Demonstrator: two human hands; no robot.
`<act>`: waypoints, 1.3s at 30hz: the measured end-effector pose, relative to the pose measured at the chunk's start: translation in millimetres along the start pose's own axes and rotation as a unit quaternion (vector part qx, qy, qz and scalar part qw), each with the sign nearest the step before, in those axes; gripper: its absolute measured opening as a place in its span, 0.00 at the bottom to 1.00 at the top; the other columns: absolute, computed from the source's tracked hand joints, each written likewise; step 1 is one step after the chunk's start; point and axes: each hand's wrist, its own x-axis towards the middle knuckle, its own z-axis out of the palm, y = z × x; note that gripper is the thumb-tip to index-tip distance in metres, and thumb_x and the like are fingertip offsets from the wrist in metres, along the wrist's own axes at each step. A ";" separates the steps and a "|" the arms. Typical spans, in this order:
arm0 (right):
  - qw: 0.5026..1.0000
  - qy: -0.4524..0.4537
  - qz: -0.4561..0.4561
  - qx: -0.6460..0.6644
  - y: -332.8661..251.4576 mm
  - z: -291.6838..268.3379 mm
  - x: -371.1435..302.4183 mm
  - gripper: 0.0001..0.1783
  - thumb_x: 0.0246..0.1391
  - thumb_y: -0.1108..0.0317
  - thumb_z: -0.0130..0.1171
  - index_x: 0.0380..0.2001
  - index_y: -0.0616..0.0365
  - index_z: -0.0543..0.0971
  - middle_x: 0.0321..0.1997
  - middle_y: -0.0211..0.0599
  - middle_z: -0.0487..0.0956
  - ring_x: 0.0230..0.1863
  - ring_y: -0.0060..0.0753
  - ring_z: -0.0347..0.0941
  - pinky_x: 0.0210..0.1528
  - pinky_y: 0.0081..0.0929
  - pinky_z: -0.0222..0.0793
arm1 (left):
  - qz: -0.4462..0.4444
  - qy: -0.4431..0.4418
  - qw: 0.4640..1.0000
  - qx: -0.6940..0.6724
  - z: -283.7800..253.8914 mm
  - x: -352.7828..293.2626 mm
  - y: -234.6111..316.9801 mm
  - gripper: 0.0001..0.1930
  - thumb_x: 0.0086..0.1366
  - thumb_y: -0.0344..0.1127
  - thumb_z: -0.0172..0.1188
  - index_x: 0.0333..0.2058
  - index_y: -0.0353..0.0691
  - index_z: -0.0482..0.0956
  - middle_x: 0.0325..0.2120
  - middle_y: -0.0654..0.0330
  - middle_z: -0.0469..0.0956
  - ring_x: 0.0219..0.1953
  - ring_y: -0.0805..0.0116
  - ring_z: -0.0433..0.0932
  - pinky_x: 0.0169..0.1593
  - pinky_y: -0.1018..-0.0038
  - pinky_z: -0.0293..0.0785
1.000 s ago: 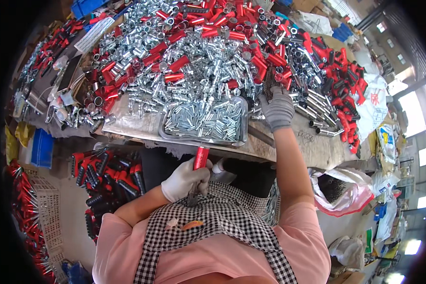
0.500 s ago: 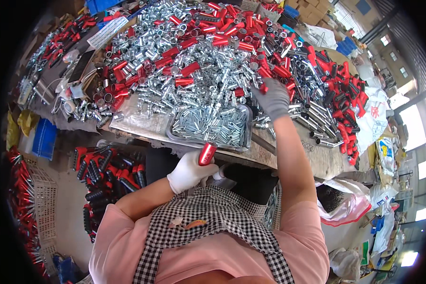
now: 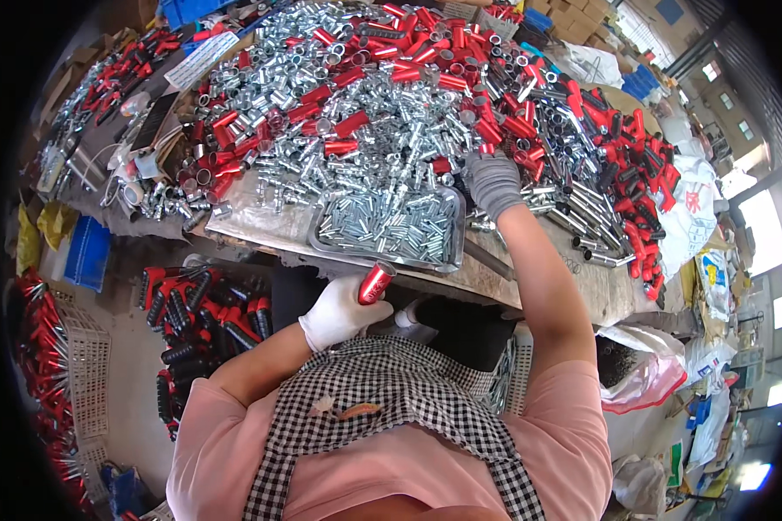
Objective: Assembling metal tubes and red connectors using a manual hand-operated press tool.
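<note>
My left hand, in a white glove, is closed around a shiny red metal sleeve, which tilts upward in front of the apron. My right hand, in a grey glove, reaches into the right side of the parts pile. Its fingers curl down beside a small red piece at the fingertips; the grip itself is partly hidden. Between the hands, at the table's front edge, a metal tray holds many short silver pins. Behind it lie silver fittings and loose red sleeves.
Chrome tubes and red-and-black handles lie to the right on the wooden table. Below left are more red-and-black handles and a plastic crate. An open white sack stands below right.
My right hand has shifted slightly, its fingers a little farther into the pile. The left hand has moved slightly left, still holding the red sleeve.
</note>
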 end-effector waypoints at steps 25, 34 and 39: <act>0.976 -0.054 0.125 0.168 -33.8 4.3 -10.5 0.28 0.52 0.50 0.63 0.50 0.56 0.72 0.34 0.50 0.82 0.37 0.51 0.80 0.40 0.45 0.75 | 0.023 0.021 0.999 0.042 10.0 -18.8 5.9 0.13 0.54 0.37 0.68 0.27 0.35 0.74 0.18 0.57 0.74 0.21 0.67 0.72 0.30 0.68 0.70; 0.660 -0.106 0.172 0.724 -28.7 -91.2 -48.9 0.13 0.54 0.66 0.62 0.43 0.57 0.82 0.42 0.44 0.83 0.43 0.41 0.80 0.49 0.33 0.74 | 0.173 0.128 0.939 0.268 -15.5 -11.6 18.2 0.15 0.52 0.39 0.69 0.34 0.36 0.77 0.22 0.51 0.77 0.24 0.55 0.78 0.32 0.65 0.74; 0.789 -0.023 -0.179 0.587 -62.0 -142.3 -101.0 0.09 0.50 0.70 0.66 0.35 0.60 0.80 0.35 0.36 0.81 0.39 0.35 0.79 0.45 0.32 0.74 | 0.212 0.089 0.927 0.296 -14.6 0.0 30.4 0.18 0.49 0.42 0.71 0.35 0.39 0.79 0.27 0.49 0.78 0.31 0.47 0.79 0.37 0.60 0.74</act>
